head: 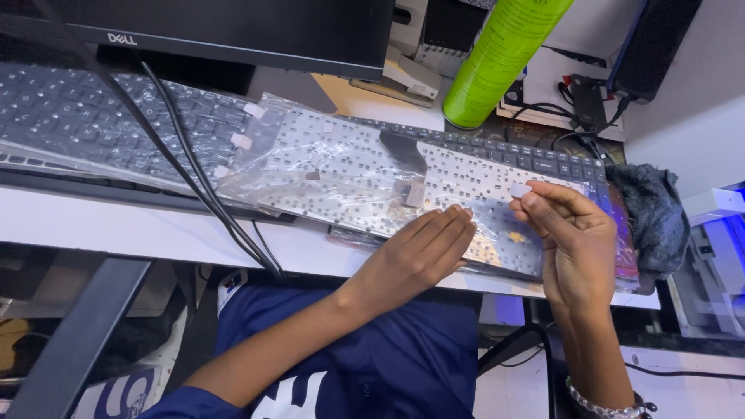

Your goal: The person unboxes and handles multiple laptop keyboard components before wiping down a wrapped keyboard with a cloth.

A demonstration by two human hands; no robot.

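A laptop keyboard part (341, 167), its silvery perforated back face up, lies in a clear plastic bag on a white desk (116, 225). My left hand (419, 252) rests flat on the bag, fingers together, pressing the right half of the part down. My right hand (570, 240) is raised just right of it and pinches a small white tab of tape (520, 189) between thumb and forefinger, above the part's right end. A black flat cable strip (403, 149) sits on the part's back.
Another bagged black keyboard (85, 116) lies at left under black cables (194, 171). A black desktop keyboard (543, 159) sits behind the part. A monitor (233, 31) stands at the back, with a green spray can (500, 58) and a grey cloth (652, 209) to the right.
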